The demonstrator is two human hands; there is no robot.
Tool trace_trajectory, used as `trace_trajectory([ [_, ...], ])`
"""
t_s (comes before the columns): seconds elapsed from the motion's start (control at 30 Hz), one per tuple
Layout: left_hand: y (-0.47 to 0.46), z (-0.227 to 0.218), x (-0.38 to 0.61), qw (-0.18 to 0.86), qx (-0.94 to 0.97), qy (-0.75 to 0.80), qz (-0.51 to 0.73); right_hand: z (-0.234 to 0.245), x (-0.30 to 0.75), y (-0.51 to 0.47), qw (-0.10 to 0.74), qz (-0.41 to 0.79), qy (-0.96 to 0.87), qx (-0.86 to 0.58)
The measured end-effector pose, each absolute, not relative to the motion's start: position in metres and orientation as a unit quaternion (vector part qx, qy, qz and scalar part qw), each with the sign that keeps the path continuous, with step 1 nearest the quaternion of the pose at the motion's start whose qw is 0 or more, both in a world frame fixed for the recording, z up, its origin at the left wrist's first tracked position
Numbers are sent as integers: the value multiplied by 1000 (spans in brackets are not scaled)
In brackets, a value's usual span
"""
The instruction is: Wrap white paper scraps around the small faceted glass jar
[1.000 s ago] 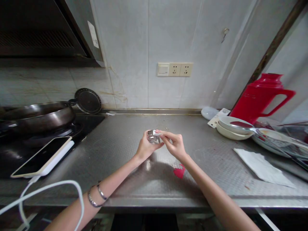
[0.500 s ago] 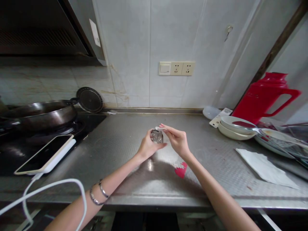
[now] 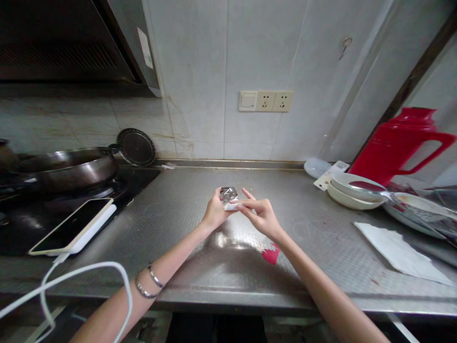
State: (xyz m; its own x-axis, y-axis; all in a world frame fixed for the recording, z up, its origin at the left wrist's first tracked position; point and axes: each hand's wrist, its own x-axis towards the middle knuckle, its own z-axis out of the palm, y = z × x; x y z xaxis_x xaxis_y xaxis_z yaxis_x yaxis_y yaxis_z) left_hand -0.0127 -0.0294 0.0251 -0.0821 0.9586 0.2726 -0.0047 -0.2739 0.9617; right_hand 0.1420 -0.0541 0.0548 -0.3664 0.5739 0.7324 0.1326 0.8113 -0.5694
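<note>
My left hand (image 3: 213,210) is closed around a small clear, faceted glass object (image 3: 228,194), perhaps a cup or jar, held above the steel counter. Between the thumb and fingers of my right hand (image 3: 262,216) is a small white piece (image 3: 231,206), which looks like folded tissue. It lies against the near side of the glass, by my left hand. My right index finger points up, apart from the others. Closer to me, on the counter below my right wrist, is a torn red scrap (image 3: 271,254).
A steel pan (image 3: 73,169) sits on the stove at left, behind a cabled phone (image 3: 73,226). At right are a white paper napkin (image 3: 402,252), stacked bowls (image 3: 353,197), a patterned plate (image 3: 410,214) and a red thermos jug (image 3: 392,147). The counter (image 3: 178,195) meets a tiled wall.
My right hand has brought the white piece from the glass's upper rim down to its near side. My left hand and the glass have moved slightly up and left and tilted.
</note>
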Motion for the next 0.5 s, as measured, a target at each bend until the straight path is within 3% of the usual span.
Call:
trace_trajectory([
  [0.2,-38,28,-6,378,573,454,568,52,151,-41,642,217,-666,-311],
  [0.5,-44,36,-3,424,564,442,553,42,144,-39,577,148,-771,-225],
])
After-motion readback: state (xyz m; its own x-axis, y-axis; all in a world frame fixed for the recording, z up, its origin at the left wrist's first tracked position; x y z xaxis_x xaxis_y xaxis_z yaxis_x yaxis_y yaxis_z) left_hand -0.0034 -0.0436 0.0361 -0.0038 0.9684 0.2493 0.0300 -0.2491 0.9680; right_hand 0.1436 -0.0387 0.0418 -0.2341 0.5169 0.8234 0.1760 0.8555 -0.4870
